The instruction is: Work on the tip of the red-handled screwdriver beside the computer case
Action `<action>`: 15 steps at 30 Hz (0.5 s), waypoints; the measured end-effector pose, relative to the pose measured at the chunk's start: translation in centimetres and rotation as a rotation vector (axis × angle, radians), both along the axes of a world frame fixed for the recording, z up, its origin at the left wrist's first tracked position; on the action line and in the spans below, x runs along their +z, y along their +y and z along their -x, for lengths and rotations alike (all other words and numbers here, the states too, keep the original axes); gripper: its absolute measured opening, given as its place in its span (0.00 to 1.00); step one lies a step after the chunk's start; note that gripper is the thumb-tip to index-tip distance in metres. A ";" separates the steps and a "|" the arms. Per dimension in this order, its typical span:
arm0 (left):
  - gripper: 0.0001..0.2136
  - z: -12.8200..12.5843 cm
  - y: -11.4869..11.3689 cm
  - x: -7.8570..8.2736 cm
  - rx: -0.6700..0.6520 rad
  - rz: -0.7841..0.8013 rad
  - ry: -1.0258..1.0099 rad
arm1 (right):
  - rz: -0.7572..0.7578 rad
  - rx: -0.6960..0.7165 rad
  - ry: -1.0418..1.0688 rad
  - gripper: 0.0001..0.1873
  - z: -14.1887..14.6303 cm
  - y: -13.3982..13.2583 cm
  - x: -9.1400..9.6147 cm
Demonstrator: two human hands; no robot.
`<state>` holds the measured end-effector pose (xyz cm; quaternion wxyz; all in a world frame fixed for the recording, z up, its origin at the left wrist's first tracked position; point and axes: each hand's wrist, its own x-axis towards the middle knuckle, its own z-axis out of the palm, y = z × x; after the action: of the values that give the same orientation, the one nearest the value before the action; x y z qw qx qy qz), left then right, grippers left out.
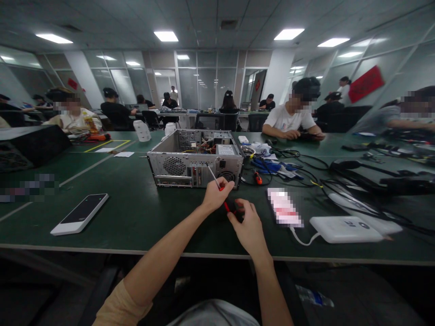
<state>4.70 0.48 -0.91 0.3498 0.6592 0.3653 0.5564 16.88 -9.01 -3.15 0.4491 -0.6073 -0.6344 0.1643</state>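
Note:
An opened metal computer case (200, 158) lies on the green table, its ported, vented panel facing me. My left hand (215, 195) is closed around the front of a red-and-black screwdriver (214, 175), with fingers near the shaft. The thin shaft slants up and away, its tip at the panel above the card slots; whether it sits in a screw I cannot make out. My right hand (247, 222) curls around the back end of the handle, with thumb and fingers on either side. Inside the case are cables and a silver drive-like box (227, 150).
A white handheld device (81, 213) lies left; a phone (283, 207) cabled to a white power bank (345, 228) lies right. Beyond them are an orange-black screwdriver (258, 178), blue gloves (277, 166) and tangled black cables. A black case (41, 142) stands left. People sit across the table.

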 end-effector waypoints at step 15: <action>0.22 0.0 0.3 0.2 -0.052 0.069 -0.141 | 0.066 0.122 -0.012 0.28 0.1 -0.4 0.4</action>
<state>4.67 0.74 -0.66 0.4115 0.6154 0.3416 0.5790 16.75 -9.46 -2.78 0.4142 -0.5829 -0.6671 0.2089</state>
